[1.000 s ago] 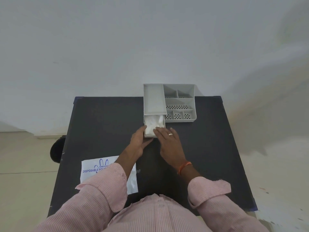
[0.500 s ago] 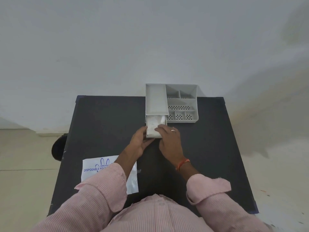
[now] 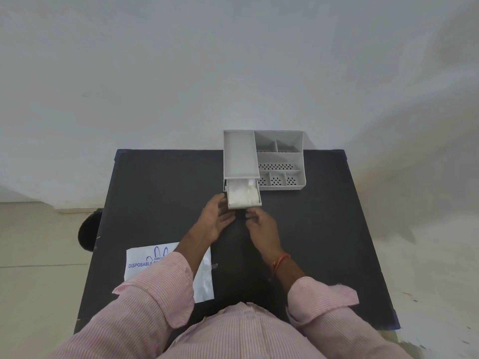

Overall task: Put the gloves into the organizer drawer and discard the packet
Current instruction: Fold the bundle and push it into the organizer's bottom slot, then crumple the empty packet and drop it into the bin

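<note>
On your black surface [image 3: 160, 193] the gloves [image 3: 242, 194] already fill the open drawer [image 3: 245, 205], your left hand [image 3: 216, 220] and right hand [image 3: 260, 226] hover empty with fingers apart, while the packet [image 3: 204, 278] awaits discarding.

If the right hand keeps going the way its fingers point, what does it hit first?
Most likely the front panel of the open drawer, just ahead of the right hand; the gloves lie behind it. Height is unclear.

One head-worn view — looking steeply down, close over the table [image 3: 160, 193]
</note>
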